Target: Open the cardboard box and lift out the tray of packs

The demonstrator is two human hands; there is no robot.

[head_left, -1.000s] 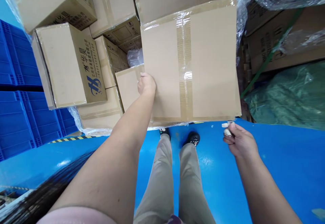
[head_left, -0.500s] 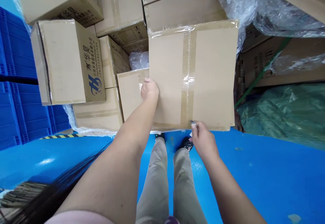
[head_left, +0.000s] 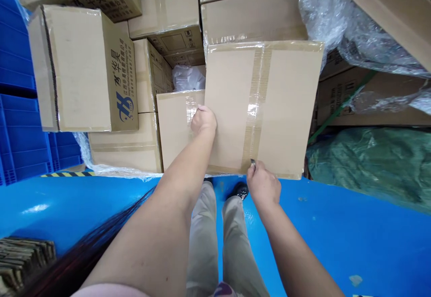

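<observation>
A sealed cardboard box (head_left: 286, 108) with a strip of clear tape (head_left: 255, 108) down its middle faces me. My left hand (head_left: 203, 121) grips the box's left edge, fingers curled around it. My right hand (head_left: 263, 185) is at the box's near edge, closed on a small blade-like tool (head_left: 252, 164) whose tip touches the lower end of the tape strip. What the tool is exactly I cannot tell.
More cardboard boxes (head_left: 84, 68) with blue printed logos are stacked to the left and behind. Blue plastic crates (head_left: 20, 126) stand at far left. Plastic wrap (head_left: 336, 23) and a green sheet (head_left: 370, 162) lie to the right. The floor (head_left: 336, 225) is blue; flattened cardboard (head_left: 23, 256) lies at lower left.
My right hand moved left from the box's right corner to the bottom of the tape strip and set the tool's tip there. My left hand kept its hold.
</observation>
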